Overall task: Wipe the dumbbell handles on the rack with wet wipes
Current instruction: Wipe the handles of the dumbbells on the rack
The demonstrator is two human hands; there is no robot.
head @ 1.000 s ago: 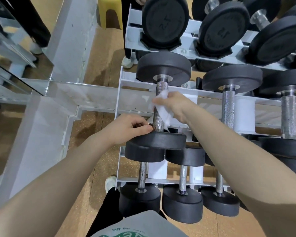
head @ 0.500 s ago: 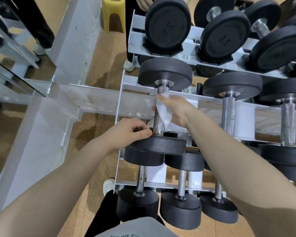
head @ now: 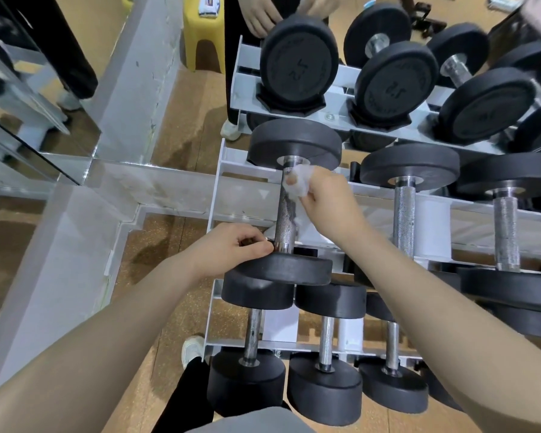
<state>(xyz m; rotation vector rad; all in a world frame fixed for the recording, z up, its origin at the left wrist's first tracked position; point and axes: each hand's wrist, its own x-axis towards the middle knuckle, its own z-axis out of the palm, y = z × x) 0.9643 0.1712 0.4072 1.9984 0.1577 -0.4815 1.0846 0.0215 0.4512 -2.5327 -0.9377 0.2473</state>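
Note:
A black dumbbell lies on the middle shelf of the white rack (head: pixel 219 185), its knurled steel handle (head: pixel 287 214) running away from me. My right hand (head: pixel 328 198) grips a white wet wipe (head: pixel 297 179) bunched against the far end of that handle, just below the far plate (head: pixel 294 143). At the near plate (head: pixel 283 268) my left hand (head: pixel 231 248) curls its fingers on the plate's edge beside the handle's near end. What the left fingertips pinch is hidden.
More dumbbells fill the rack: steel handles (head: pixel 403 214) to the right, smaller ones (head: pixel 252 335) on the bottom shelf, big plates (head: pixel 297 60) on top. Another person's hands (head: pixel 263 14) hover at the far side. A yellow stool (head: pixel 205 32) and a mirror wall (head: pixel 28 98) stand left.
My right hand has slid the wipe up the handle from its middle to the far end by the plate. The left hand stays on the near plate.

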